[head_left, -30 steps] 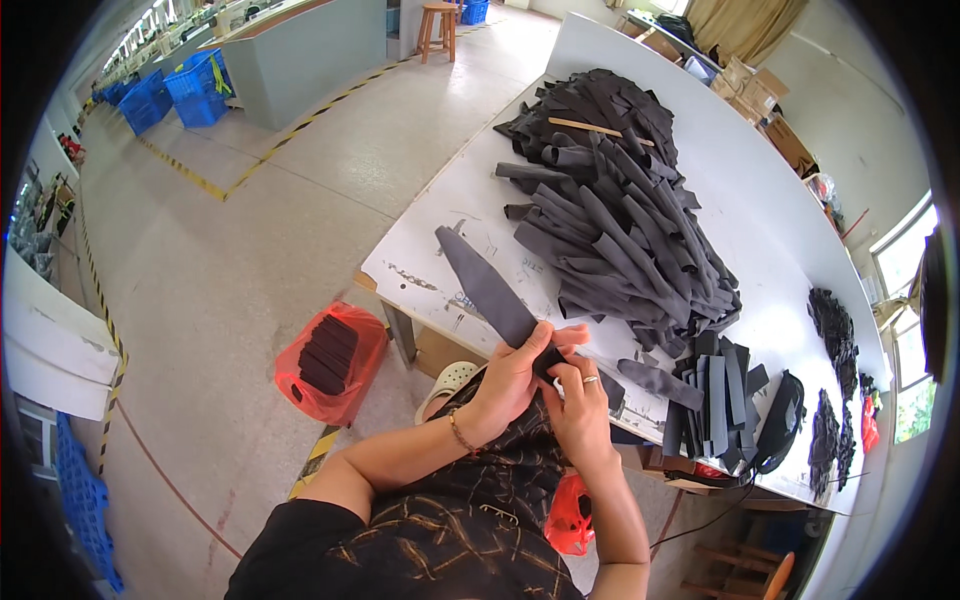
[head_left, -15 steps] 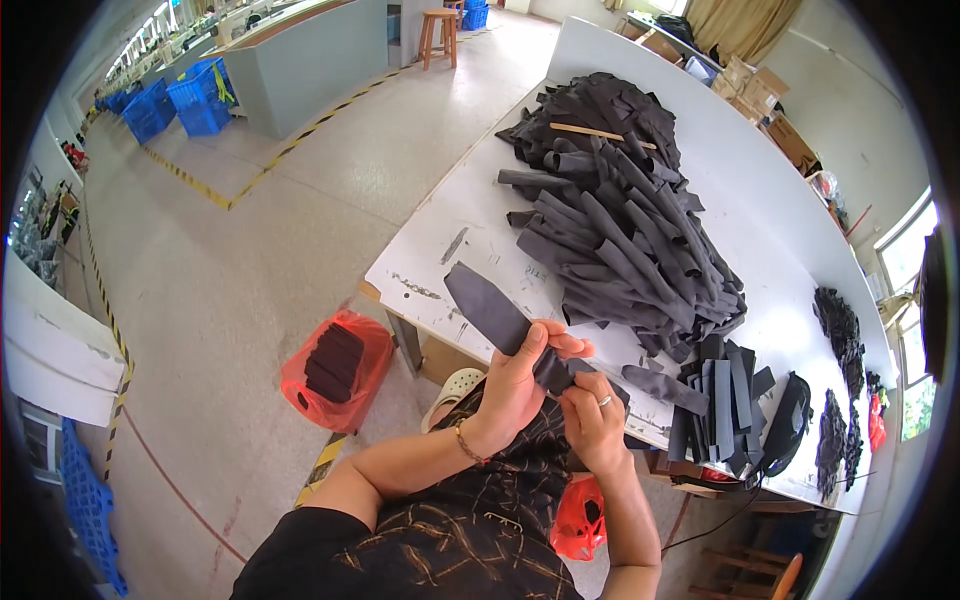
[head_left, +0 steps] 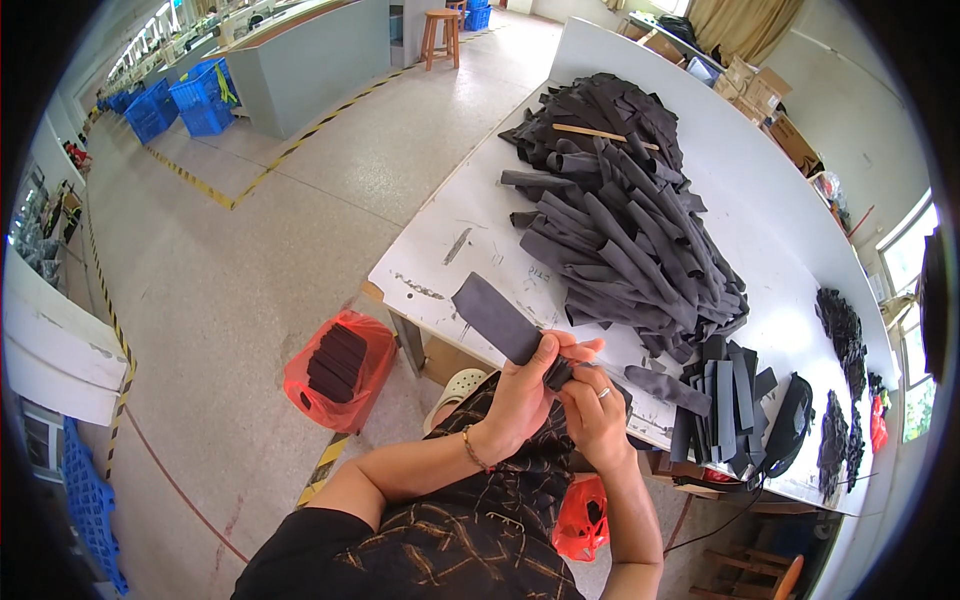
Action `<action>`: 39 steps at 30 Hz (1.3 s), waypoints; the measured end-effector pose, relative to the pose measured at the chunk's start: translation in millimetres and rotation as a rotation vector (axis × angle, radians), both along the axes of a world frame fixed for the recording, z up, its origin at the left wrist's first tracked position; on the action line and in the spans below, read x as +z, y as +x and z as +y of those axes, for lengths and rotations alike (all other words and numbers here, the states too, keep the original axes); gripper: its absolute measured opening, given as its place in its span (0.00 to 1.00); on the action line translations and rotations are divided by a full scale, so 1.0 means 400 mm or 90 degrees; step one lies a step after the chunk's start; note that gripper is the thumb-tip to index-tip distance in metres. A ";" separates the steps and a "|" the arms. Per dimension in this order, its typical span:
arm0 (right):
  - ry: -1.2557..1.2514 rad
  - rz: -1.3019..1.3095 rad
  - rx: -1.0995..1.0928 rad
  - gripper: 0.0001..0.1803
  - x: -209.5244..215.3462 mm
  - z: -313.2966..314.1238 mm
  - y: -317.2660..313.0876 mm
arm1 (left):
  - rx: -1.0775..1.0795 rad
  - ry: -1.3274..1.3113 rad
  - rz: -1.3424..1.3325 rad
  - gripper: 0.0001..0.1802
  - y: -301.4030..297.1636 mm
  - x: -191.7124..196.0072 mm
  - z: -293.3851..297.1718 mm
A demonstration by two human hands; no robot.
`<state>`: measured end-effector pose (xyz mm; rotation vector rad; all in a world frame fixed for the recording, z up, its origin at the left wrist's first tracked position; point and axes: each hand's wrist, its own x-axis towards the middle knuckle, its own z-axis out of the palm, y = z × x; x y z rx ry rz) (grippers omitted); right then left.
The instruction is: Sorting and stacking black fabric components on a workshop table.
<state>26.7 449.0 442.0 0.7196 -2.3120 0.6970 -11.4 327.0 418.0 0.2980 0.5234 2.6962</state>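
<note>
Hands (head_left: 560, 395), two, on one strip (head_left: 497, 320)

This is a factory workshop, probably one that cuts or sews fabric parts. A long white worktable (head_left: 480, 240) carries a large heap of dark grey strips (head_left: 620, 210), with smaller stacks of black pieces (head_left: 720, 395) near its end. The wide concrete floor (head_left: 250, 260) has yellow-and-black hazard tape (head_left: 215, 192) marking lanes. Blue plastic crates (head_left: 190, 100) stand beside a grey counter (head_left: 320, 60), cardboard boxes (head_left: 750, 85) line the far wall, and a red bag of cut pieces (head_left: 335, 365) sits on the floor.
</note>
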 end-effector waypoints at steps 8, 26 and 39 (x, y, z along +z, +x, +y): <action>0.018 -0.035 -0.019 0.17 0.010 0.002 0.020 | -0.008 -0.032 -0.033 0.15 -0.015 0.003 -0.011; -0.647 -0.125 -0.250 0.04 -0.062 -0.028 0.053 | 0.069 -0.070 0.042 0.18 -0.089 0.001 -0.032; -0.679 -0.305 -0.214 0.06 -0.039 -0.030 0.046 | 0.006 -0.068 -0.049 0.19 -0.091 -0.033 -0.059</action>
